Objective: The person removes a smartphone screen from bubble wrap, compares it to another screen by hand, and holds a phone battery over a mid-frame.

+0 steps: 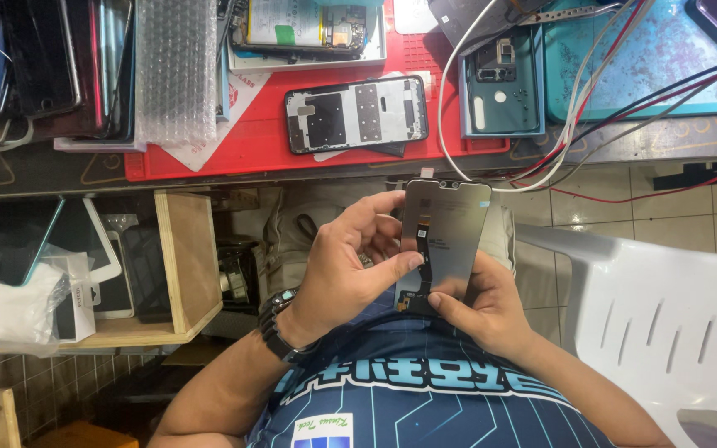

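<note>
The person wears a dark blue jersey [425, 406] with light blue block lettering, thin circuit-like lines and a small white patch. A black wristwatch [280, 325] circles the left wrist; both forearms are bare.

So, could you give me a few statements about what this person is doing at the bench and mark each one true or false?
1. Both hands hold the phone screen panel. True.
2. The left hand wears a dark wristband. True.
3. The panel lies flat on the red mat. False: it is held up above the lap, off the bench.
4. A white plastic chair stands on the right hand side. True.
5. The opened phone frame lies on the floor. False: it lies on the red mat.
</note>
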